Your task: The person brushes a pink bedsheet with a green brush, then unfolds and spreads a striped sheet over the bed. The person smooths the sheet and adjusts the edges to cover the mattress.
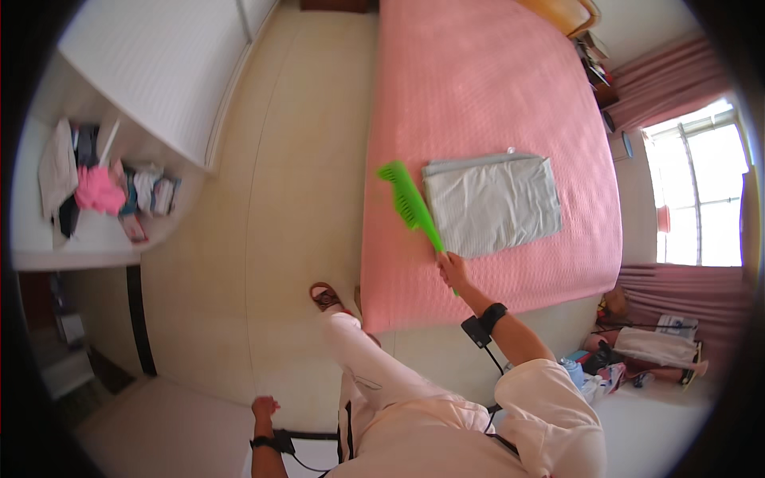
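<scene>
Pink bed point(494, 95) lies beneath the right grip point(453, 271), closed around the handle of the green brush point(411, 205), whose head points toward the bed's left edge, near folded grey cloth point(498, 203). Flat bristles, light strokes should work best. Left grip point(264, 409) hangs low; I cannot tell its state.

Bed point(478, 88): pink textured cover, extending ahead of the right hand's fingers point(447, 272). At its far end, well ahead and right of the fingers, what appears to be a wooden headboard point(562, 12), partly cut off. Left of the fingers: pale beige floor point(271, 199) with a thin seam line; farther left, a white ribbed door panel point(159, 64) and a white shelf point(96, 233) bearing clothing point(101, 190). Well right of the fingers: pale wall point(639, 187), divided window point(701, 191) admitting bright daylight, mauve curtains point(665, 84) on both sides.
</scene>
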`<state>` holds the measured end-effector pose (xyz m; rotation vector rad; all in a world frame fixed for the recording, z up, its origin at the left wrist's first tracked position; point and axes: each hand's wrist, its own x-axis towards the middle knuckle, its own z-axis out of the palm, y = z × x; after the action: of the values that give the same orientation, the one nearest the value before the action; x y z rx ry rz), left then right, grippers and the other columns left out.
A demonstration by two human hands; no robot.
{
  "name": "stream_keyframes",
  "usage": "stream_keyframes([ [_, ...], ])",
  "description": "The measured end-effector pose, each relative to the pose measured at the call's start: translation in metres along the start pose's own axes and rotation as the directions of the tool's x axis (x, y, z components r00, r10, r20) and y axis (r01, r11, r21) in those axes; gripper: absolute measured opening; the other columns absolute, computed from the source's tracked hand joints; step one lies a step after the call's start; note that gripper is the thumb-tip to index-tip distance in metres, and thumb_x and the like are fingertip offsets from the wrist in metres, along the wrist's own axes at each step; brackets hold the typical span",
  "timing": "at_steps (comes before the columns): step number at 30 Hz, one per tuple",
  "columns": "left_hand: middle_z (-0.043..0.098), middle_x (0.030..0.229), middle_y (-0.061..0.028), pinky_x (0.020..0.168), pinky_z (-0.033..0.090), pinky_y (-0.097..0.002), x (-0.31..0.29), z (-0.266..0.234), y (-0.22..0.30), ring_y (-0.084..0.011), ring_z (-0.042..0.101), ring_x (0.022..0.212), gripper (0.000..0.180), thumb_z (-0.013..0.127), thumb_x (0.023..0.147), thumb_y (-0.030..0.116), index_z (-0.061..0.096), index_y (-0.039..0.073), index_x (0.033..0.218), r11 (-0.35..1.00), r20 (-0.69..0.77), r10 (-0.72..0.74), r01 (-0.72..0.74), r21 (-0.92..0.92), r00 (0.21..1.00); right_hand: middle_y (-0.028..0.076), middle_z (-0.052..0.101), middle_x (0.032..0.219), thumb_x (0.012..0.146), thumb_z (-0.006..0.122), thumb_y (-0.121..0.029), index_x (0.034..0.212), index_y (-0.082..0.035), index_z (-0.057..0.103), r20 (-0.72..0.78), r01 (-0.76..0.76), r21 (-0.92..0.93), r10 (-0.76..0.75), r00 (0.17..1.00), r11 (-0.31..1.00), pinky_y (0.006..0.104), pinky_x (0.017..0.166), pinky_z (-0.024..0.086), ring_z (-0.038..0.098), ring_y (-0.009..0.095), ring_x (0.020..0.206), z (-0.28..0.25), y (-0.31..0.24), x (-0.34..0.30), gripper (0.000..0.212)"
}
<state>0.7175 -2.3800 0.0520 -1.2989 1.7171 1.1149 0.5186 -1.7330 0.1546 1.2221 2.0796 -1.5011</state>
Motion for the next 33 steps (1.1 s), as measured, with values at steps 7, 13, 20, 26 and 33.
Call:
stream_keyframes([
  [7,0.057,0.068,-0.0126,0.043,0.045,-0.0276,-0.005,-0.017,0.110,-0.0228,0.060,0.058,0.011,0.053,0.080,0.013,0.048,0.004,0.084,0.996,0.137,0.010,0.003,-0.088,0.990,0.003,0.044,0.048,0.086,0.044,-0.038,0.072,-0.002,0.050,-0.339,0.129,0.502,0.057,0.939,0.855,0.0257,0.029,0.031,0.037,0.011,0.032,-0.084,-0.067,0.137,0.039],
  [13,0.060,0.069,-0.0121,0.042,0.045,-0.0258,0.033,0.000,0.281,-0.0221,0.061,0.054,0.010,0.051,0.079,0.011,0.049,0.002,0.084,0.996,0.179,-0.092,0.087,0.036,0.980,0.002,0.041,0.048,0.086,0.044,-0.041,0.073,-0.003,0.048,-0.579,0.160,0.590,0.277,0.767,0.792,0.0274,0.032,0.032,0.037,0.011,0.034,-0.153,-0.065,0.234,0.040],
  [20,0.060,0.071,-0.0106,0.051,0.048,-0.0259,0.067,0.055,0.476,-0.0206,0.061,0.058,0.010,0.050,0.081,0.012,0.049,0.003,0.084,0.988,0.245,0.036,-0.070,0.134,0.969,0.000,0.039,0.046,0.081,0.048,-0.028,0.054,-0.011,0.046,-0.561,0.172,0.280,0.015,0.828,0.945,0.0300,0.035,0.029,0.037,0.013,0.038,-0.090,-0.115,0.340,0.032],
  [26,0.058,0.069,-0.0092,0.055,0.049,-0.0282,0.066,0.082,0.603,-0.0207,0.060,0.061,0.012,0.048,0.083,0.013,0.051,0.002,0.084,0.893,0.330,0.059,-0.197,0.405,0.942,0.005,0.057,0.069,0.083,0.045,-0.027,0.082,-0.005,0.058,0.187,0.364,-0.287,-0.321,0.929,0.886,0.0292,0.046,0.036,0.051,0.016,0.055,0.081,-0.224,0.326,0.025],
  [33,0.061,0.072,-0.0116,0.053,0.048,-0.0265,0.065,0.088,0.722,-0.0204,0.061,0.060,0.014,0.047,0.084,0.013,0.052,0.000,0.083,0.845,0.315,0.044,-0.203,0.495,0.948,0.003,0.051,0.059,0.083,0.045,-0.023,0.072,-0.006,0.054,-0.376,0.057,0.562,0.193,0.906,0.825,0.0302,0.041,0.033,0.046,0.014,0.049,-0.066,-0.211,0.347,0.022],
])
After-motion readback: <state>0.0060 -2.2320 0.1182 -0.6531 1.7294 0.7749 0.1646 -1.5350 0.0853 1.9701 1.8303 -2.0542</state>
